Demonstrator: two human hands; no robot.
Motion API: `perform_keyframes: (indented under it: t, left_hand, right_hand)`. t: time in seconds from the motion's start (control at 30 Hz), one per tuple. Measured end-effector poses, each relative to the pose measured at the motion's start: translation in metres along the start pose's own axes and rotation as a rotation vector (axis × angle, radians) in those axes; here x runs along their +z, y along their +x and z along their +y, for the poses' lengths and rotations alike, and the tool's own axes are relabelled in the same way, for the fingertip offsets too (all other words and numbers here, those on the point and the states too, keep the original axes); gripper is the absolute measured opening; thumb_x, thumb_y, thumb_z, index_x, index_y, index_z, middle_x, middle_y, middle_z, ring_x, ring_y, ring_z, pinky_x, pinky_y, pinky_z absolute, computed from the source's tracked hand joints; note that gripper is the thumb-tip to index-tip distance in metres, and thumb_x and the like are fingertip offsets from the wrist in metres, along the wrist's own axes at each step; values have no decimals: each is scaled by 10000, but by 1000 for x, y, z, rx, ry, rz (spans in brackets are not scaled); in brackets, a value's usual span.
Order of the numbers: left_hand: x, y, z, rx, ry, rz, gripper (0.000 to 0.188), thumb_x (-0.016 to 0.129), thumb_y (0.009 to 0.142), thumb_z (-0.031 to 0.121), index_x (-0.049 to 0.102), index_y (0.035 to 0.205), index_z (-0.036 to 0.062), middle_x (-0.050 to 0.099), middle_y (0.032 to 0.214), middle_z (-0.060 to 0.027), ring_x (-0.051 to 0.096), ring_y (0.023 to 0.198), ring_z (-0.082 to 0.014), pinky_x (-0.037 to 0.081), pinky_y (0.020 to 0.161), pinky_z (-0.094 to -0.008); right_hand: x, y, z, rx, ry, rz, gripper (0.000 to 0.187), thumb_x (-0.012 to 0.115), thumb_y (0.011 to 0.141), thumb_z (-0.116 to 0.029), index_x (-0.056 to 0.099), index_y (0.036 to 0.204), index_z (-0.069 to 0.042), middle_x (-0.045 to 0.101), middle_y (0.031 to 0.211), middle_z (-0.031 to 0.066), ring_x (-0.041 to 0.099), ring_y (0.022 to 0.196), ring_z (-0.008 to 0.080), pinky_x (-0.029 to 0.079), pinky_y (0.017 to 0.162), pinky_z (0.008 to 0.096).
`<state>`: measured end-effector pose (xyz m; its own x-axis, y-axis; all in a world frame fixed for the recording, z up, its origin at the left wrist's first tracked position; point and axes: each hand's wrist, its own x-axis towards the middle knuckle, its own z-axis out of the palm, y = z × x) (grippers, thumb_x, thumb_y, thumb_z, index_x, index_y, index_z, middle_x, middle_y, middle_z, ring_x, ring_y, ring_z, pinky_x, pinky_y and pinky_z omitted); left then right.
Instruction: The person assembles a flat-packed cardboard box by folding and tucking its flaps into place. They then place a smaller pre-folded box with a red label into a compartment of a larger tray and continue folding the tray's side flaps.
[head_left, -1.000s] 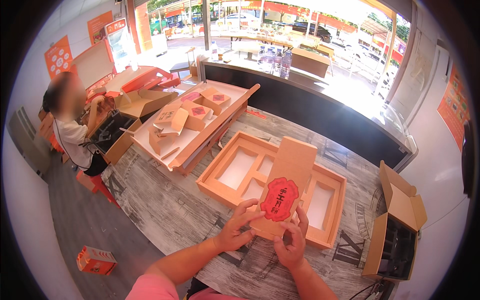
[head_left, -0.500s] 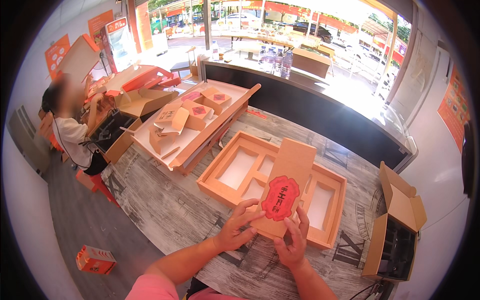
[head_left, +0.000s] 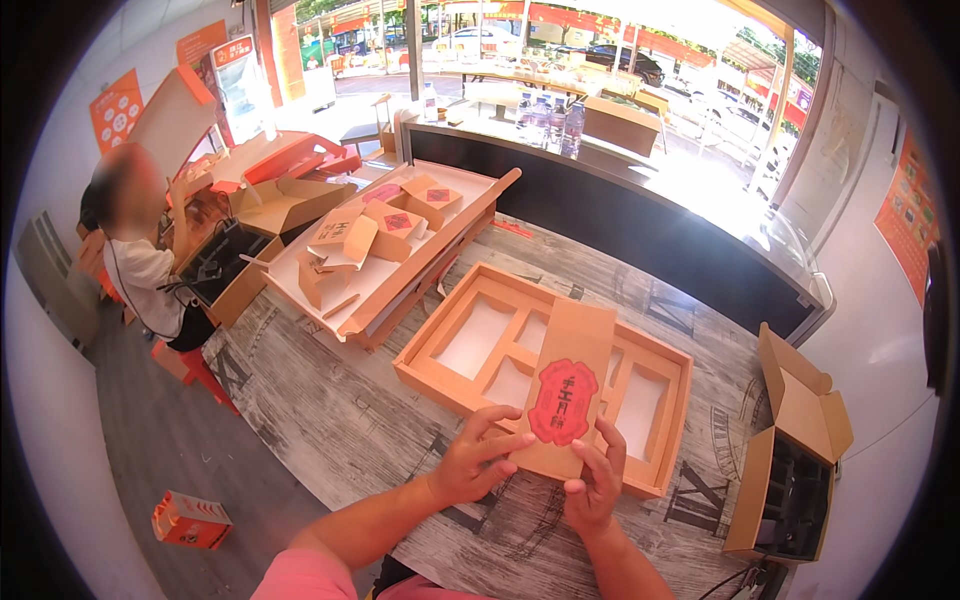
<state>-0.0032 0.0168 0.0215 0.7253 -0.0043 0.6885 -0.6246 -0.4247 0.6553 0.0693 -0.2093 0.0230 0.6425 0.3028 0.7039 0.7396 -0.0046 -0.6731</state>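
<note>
Between my two hands is a flat, oblong brown cardboard box (head_left: 583,333) with an ornate red label on its upper face. My left hand (head_left: 472,458) grips its lower left edge. The fingers of my right hand (head_left: 597,482) close on its lower right edge. Under and behind the box lies a wide, shallow cardboard tray (head_left: 425,386) on the table, divided into several cutout compartments with white bottoms. The held box hides the tray's middle and part of its near edge.
Left of the tray, a large cardboard lid (head_left: 300,283) holds several small folded cartons (head_left: 343,238). An open box with black inserts (head_left: 793,500) stands right. Another person (head_left: 150,265) works at far left among open boxes. A red paper bag (head_left: 192,520) is on the floor.
The held box has tilted, its far end dropping slightly and shifting left. Both hands have moved a little with it. The other person's head and arms have shifted.
</note>
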Motion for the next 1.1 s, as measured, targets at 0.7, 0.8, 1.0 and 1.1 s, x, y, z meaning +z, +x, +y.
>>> perform_keyframes:
  t: [0.7,0.8,1.0,1.1]
  left_hand:
    - [5,-6,2,8,6,50,510,903,892,277,739,1323,61,521,1473,-197,707,1001,-212,592,884,-342]
    - [3,-5,-3,40,-22,51,647,882,915,359,651,1431,44,525,1472,-196,700,1041,-208,594,886,-352]
    - [-1,-3,-3,-203,-211,31,1070,838,903,584,334,1656,15,548,1493,-183,645,1242,-255,559,970,-387]
    - [-1,-6,-5,-401,-470,27,1230,806,876,695,197,1705,21,539,1518,-167,567,1383,-268,477,1106,-430]
  right_hand:
    - [-2,6,-5,-176,-150,-51,553,917,877,-295,671,1318,-69,425,1598,288,704,1134,309,610,884,382]
    - [-1,4,-7,-157,-108,-49,509,905,891,-269,685,1302,-64,416,1608,274,702,1125,301,613,879,386]
    - [1,11,-16,-285,-226,-93,436,904,827,-171,733,1208,-43,568,1509,190,710,1042,309,609,847,406]
    - [4,17,-28,-378,-311,-166,461,895,779,-131,734,1205,-63,671,1404,152,710,1033,308,597,830,405]
